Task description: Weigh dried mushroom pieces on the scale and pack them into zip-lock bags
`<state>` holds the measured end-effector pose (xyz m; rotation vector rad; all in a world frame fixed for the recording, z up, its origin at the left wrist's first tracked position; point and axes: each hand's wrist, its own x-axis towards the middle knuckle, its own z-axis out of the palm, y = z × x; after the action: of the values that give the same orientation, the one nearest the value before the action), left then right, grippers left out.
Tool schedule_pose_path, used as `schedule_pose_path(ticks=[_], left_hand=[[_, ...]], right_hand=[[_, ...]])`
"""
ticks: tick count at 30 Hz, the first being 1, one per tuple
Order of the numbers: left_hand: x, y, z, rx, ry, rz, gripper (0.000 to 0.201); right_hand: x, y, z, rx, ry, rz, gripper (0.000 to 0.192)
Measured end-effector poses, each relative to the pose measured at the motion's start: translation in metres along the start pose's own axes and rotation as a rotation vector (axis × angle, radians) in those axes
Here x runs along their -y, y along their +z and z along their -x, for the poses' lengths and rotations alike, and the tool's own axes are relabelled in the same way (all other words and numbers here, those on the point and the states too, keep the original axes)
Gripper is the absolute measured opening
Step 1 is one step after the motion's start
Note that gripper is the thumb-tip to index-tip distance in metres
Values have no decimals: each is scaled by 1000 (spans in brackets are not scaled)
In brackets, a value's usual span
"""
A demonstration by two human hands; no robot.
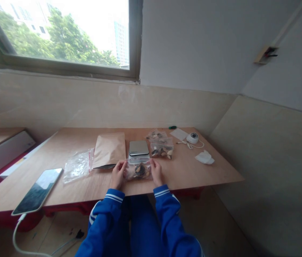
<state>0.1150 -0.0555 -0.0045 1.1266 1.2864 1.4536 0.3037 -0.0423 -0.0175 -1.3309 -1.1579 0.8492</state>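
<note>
Blue white-striped sleeves (164, 204) crossed the foreground; left hand (118, 174) and right hand (156, 172) pinched a clear plastic zip bag (131, 175) of dark and brown pieces (140, 170) by its ends, just before the silver-topped scale (138, 147)! Sealed? Couldn't tell. Beyond, rightward, similar filled bags (162, 150) looked finished; this one hadn't yet joined them.

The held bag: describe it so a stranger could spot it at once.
On the table, find the silver scale. On its near side, the left hand and right hand hold a clear bag. Unlike the filled bags right of the scale, it is held.
</note>
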Motion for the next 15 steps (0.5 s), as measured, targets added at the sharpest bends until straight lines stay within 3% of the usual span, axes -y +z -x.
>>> schedule_pose_path(ticks=[7, 15], left_hand=[[4, -2, -2, -3, -3, 85, 49], [8, -4, -2, -11, -40, 108, 48]], right_hand=[[0, 1, 1, 59, 17, -192, 39], [-1, 0, -1, -39, -34, -273, 36]])
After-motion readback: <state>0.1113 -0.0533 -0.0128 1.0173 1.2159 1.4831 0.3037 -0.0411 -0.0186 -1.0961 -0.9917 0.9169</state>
